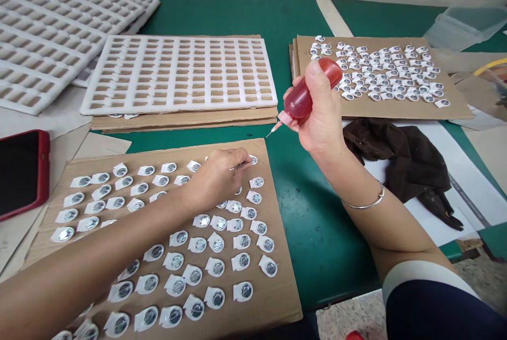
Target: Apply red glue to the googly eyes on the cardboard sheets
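Note:
My right hand (322,107) is raised above the green table, its fingers wrapped round a red needle-tip squeeze bottle (298,100). The bottle tilts down to the left, and its thin needle ends near the far right corner of a cardboard sheet (283,282). Over that sheet my left hand (217,175) is closed in a pinch on slim metal tweezers (240,165). Their tip meets a small round metallic piece with a white tab (253,160) in the top right corner. Similar pieces lie in rough rows across the cardboard; my left forearm hides some of them.
A white slotted tray (178,105) rests on stacked cardboard behind the sheet, with more trays (51,28) at the left. Another cardboard sheet (447,111) full of pieces lies at the back right. Nearby are a dark brown cloth (412,160) and a red-cased phone (21,173).

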`<action>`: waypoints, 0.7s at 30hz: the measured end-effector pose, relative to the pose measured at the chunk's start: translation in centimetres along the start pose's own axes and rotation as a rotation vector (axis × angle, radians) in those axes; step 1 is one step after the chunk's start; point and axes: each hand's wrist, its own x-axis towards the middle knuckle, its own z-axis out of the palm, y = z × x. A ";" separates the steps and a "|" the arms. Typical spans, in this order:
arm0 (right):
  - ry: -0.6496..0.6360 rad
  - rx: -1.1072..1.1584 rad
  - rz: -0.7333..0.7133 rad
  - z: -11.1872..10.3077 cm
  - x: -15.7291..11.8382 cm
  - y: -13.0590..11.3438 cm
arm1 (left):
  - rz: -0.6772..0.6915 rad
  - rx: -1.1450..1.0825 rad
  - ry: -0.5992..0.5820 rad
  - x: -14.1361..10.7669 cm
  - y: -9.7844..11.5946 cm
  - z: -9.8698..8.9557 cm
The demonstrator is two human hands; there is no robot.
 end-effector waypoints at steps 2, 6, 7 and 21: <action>-0.015 -0.019 -0.008 -0.1 0.0 0.5 | 0.003 0.013 -0.029 -0.1 0.3 0.0; -0.038 -0.144 -0.016 0.1 -0.1 1.9 | 0.008 0.128 -0.118 -0.6 1.1 -0.2; -0.047 -0.182 -0.018 0.3 -0.2 2.3 | 0.024 0.176 -0.152 -0.8 1.3 -0.3; -0.164 -0.594 -0.212 1.7 -2.6 4.9 | 0.291 0.688 -0.197 -2.8 2.6 1.9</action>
